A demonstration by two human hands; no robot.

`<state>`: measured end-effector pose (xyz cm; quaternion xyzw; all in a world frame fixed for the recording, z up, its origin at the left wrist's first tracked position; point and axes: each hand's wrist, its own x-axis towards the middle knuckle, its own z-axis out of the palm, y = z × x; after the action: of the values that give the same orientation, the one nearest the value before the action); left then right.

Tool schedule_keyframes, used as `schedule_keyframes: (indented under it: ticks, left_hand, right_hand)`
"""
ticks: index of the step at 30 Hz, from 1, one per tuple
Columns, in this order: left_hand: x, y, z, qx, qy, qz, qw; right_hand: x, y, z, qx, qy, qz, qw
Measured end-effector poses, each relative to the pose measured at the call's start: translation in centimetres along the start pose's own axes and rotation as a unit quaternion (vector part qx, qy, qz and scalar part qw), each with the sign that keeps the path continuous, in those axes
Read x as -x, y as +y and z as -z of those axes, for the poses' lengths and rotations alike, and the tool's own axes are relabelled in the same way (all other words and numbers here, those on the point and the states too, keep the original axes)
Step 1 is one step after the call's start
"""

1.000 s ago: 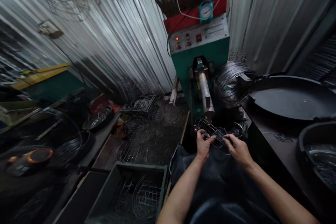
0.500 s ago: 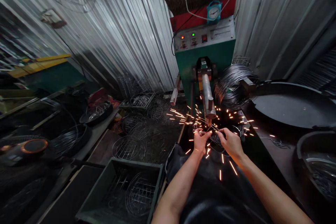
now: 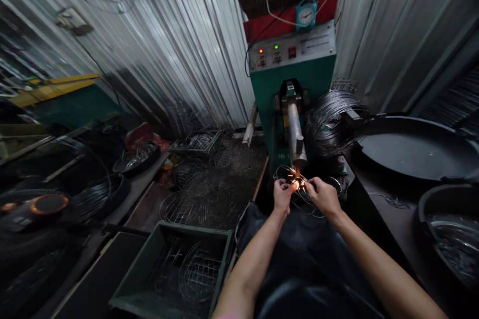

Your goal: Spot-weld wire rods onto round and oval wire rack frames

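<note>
Between my two hands is a thin wire frame (image 3: 307,213) with curved wires, held under the tip of a spot welder (image 3: 296,132). My left hand (image 3: 282,196) pinches its left side, fingers closed. My right hand (image 3: 325,196) grips the right side, thumb and fingers pressed together. Bright orange sparks (image 3: 298,181) burst right at the electrode tip, between the fingertips of both hands. The sparks partly hide the contact point. The welder's green body (image 3: 295,77) stands straight ahead with lit red and green lamps.
A green crate (image 3: 125,271) with round wire racks stands at lower left. Right of the welder are a wire coil (image 3: 331,119), a large black pan (image 3: 415,147) and a dark tub (image 3: 422,219). Wire rings (image 3: 181,208) lie left on the floor. A clock (image 3: 306,12) hangs above the control panel.
The wide spray of sparks has shrunk to a small cluster at the electrode tip. A wire loop now shows above my left hand. Both hands stay in nearly the same place.
</note>
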<state>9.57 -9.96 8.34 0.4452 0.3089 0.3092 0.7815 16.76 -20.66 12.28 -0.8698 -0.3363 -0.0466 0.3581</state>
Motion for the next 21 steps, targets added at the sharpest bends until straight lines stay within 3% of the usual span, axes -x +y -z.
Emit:
schedule_keyframes:
  ticks: [5,10,16,21]
  left_hand:
    - [0.2,0.2,0.0,-0.013,-0.005,0.023,1.0]
    - [0.1,0.1,0.4,-0.007,-0.014,0.075,0.997]
    - [-0.4,0.3,1.4,0.025,0.022,0.135,0.99]
    - [-0.9,0.4,1.9,0.043,0.035,0.122,0.991]
  right_hand:
    - [3.0,2.2,0.9,-0.145,0.028,0.039,0.988]
    - [6.1,4.5,1.5,-0.199,0.025,-0.047,0.979]
    - [5.3,4.6,1.6,-0.2,0.02,-0.033,0.979]
    - [4.2,3.0,0.6,-0.092,0.02,-0.032,0.995]
